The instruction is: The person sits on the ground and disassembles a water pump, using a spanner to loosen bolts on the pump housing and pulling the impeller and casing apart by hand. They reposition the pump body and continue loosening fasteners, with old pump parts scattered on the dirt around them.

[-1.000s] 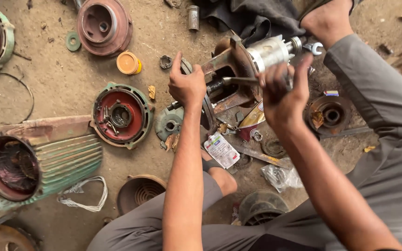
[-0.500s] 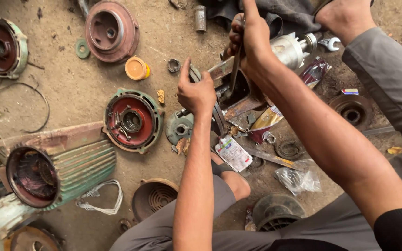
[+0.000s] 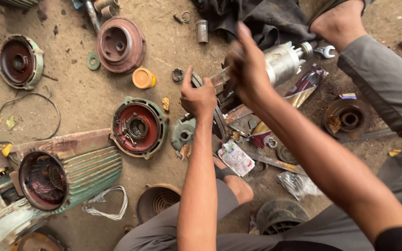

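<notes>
While parts crowd around, hands (image 3: 201,97) grip rotor (image 3: 282,60).

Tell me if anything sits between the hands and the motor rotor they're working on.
Nothing visible does. The left hand already grips the dark round part at the rotor end, and the right hand is on the assembly beside it; the rotor's silver body lies uncovered.

right hand (image 3: 247,69): now lifted off the rotor (image 3: 282,60), up toward the camera | left hand (image 3: 200,98): slid slightly lower on the end plate (image 3: 217,118)
</notes>
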A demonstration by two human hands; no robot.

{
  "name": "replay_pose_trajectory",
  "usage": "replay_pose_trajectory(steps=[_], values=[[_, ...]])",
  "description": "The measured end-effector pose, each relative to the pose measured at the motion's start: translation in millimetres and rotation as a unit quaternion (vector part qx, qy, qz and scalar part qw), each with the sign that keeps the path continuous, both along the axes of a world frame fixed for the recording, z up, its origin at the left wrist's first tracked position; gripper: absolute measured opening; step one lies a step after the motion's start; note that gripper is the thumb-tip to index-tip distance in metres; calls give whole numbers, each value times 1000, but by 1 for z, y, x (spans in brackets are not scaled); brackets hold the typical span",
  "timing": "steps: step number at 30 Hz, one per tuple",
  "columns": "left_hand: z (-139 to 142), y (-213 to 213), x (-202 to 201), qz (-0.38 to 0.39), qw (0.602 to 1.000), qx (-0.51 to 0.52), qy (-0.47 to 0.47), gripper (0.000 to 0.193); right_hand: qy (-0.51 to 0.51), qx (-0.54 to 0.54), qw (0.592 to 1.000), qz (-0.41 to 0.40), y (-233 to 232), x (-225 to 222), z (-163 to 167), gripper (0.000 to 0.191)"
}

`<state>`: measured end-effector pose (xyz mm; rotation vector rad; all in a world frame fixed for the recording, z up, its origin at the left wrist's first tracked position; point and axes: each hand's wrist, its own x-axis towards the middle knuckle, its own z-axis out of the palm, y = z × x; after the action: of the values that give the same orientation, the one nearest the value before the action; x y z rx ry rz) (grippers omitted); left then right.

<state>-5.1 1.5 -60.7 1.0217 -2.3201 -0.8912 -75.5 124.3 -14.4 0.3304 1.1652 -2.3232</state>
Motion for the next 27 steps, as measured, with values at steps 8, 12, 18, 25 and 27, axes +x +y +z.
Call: replay_pose_trajectory(steps=[8,12,18,25,27], values=[[-3,-2,-1,35,982,164,-84,60,382,310,850,190,144,167,-30,26],[4,0,-4,7,999,1,-31,55,331,417,815,229,135,145,-13,40],[36,-1,-6,-42,990,-71,-119,48,347,525,700,337,118,112,5,24],[29,1,-22,-423,806,-326,-255,13,329,583,660,341,120,130,-10,23],[30,1,-25,-445,792,-338,-246,11,334,593,661,315,124,132,-11,18]])
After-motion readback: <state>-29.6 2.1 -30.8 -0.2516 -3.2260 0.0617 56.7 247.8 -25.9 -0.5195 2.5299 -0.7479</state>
